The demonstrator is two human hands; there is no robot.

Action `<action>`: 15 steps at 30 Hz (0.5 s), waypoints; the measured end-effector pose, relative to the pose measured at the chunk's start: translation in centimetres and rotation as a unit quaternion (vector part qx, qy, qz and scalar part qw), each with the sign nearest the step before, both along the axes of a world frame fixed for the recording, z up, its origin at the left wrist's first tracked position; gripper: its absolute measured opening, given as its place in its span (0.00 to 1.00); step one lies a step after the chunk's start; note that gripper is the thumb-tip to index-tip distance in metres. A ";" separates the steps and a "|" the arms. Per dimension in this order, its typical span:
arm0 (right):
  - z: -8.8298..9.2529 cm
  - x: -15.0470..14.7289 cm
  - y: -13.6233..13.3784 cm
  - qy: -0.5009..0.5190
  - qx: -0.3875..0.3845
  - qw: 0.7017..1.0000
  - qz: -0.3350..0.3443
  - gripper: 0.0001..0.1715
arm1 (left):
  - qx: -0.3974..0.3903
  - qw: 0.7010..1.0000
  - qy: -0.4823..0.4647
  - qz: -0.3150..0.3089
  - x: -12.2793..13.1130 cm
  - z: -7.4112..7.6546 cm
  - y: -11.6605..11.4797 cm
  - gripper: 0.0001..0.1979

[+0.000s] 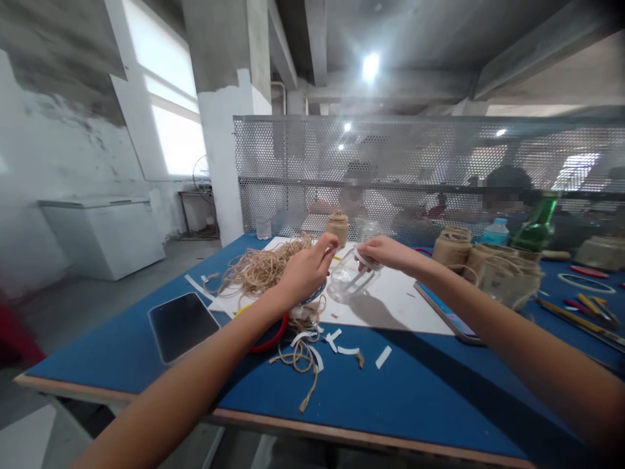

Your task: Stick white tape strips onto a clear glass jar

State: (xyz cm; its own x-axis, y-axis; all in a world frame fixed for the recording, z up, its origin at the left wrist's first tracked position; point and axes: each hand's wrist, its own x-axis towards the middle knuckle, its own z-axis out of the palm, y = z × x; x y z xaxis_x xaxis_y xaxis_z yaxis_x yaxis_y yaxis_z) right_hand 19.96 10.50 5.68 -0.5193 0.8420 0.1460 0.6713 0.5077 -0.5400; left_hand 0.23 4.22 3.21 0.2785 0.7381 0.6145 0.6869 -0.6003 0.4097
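A clear glass jar [346,281] lies tilted over the white sheet in the middle of the table. My right hand [379,253] is closed around its right end, where a whitish band shows by the fingers. Left of the jar, my left hand [307,270] is raised with thumb and fingers pinched together; whatever is between them is too small to make out. A loose heap of jute twine [261,268] sits just behind and left of that hand. Below it, a red ring-shaped handle [278,337] is partly hidden by my forearm.
A black-screened tablet [183,326] lies at left. White paper strips [347,351] and twine scraps litter the front. Several twine-wrapped jars [452,251], a green bottle [537,225] and a phone [454,319] stand or lie right. A perforated metal screen [303,156] rises behind, with people beyond.
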 end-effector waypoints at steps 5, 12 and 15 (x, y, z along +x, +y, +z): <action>-1.1 1.4 -2.4 0.078 -0.023 0.996 0.037 0.20 | -0.008 0.997 0.067 -0.038 0.5 -0.1 0.2 0.12; -1.9 1.8 -3.8 0.117 -0.023 0.992 0.027 0.17 | 0.016 0.982 0.190 0.016 2.2 -0.3 0.3 0.13; -2.2 1.9 -4.0 0.127 -0.011 0.992 0.024 0.16 | -0.003 0.986 0.168 0.010 2.6 -0.2 0.5 0.13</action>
State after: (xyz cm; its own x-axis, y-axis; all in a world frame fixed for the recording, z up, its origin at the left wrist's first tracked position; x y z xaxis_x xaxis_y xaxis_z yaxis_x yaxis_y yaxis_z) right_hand 21.82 6.48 3.52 -0.5074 0.8217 0.2596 0.4882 0.5223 -0.6992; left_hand 2.87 4.72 3.02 0.4504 0.7489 0.4861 0.7965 -0.5830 0.1604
